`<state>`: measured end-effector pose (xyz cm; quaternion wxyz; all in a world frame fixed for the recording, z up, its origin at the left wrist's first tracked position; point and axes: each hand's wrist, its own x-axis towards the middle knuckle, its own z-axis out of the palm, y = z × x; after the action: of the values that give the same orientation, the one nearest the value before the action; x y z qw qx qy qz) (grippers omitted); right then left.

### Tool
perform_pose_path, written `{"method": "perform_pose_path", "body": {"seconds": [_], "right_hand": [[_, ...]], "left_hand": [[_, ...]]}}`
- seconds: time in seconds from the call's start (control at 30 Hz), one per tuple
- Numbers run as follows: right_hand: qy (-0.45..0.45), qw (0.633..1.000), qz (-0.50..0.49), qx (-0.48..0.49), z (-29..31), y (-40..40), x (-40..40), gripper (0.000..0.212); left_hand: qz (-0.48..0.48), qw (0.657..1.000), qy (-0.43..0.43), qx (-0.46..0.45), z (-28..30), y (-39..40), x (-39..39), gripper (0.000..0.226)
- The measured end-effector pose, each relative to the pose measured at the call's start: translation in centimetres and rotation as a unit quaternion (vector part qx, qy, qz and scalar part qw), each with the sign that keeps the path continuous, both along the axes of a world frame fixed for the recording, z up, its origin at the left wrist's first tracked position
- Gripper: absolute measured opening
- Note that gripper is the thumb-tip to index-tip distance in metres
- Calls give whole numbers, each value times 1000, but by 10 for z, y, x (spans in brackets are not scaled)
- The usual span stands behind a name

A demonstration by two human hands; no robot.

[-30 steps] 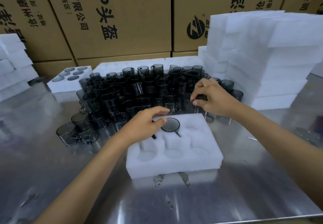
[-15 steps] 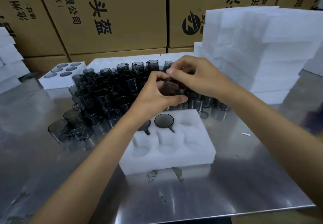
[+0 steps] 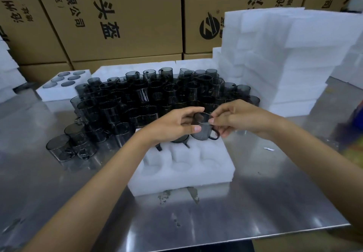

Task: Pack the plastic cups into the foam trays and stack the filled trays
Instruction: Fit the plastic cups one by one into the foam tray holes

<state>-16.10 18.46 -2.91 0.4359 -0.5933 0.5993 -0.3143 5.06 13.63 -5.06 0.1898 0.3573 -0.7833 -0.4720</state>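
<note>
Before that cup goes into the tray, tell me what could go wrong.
1. Both hands, left and right, hold the cup by light fingertip grips above the tray; it might slip and drop.
2. Two seated cups sit right beneath it; lowering carelessly could knock them.
3. The loose cups crowd the tray's far edge, so a forearm sweep could topple some.

Smoky dark-grey translucent cups [image 3: 157,102] crowd the centre of the frame. White foam tray [image 3: 182,165] sits lower centre; a white foam stack [image 3: 284,59] stands upper right. Tan cardboard boxes [image 3: 121,16] with black printed characters fill the top. The table [image 3: 255,202] is silvery.
</note>
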Motion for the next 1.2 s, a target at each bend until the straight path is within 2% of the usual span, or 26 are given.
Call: {"method": "perform_pose_path", "body": {"seconds": [0.23,0.47,0.63,0.7,0.77,0.83,0.97,1.2], "right_hand": [[-29,999,-26,-6,-9,0,-5,29],[-6,1000,-18,-12,-17,-2,-4,28],[119,992,19,-32,-24,-7,-4,27],[165,981,15,-103,-26,-6,-6,28],[232,946,30,-225,-31,-1,-7,26],[284,914,62,-282,-38,6,-6,28],[357,894,85,-255,-58,13,-5,38],[339,904,105,-239,-71,28,-6,50]], "left_hand": [[-32,999,-14,-19,-3,-5,-3,57],[-57,994,-72,-56,-6,-8,-2,57],[-45,989,-116,-83,-4,-9,-4,56],[-19,988,-104,-108,-5,-7,-5,50],[10,980,-101,-168,-8,-6,-4,42],[32,971,-106,-214,-13,-5,-1,38],[37,961,-135,-239,-23,-5,1,33],[41,965,-132,-224,-28,-4,6,35]]}}
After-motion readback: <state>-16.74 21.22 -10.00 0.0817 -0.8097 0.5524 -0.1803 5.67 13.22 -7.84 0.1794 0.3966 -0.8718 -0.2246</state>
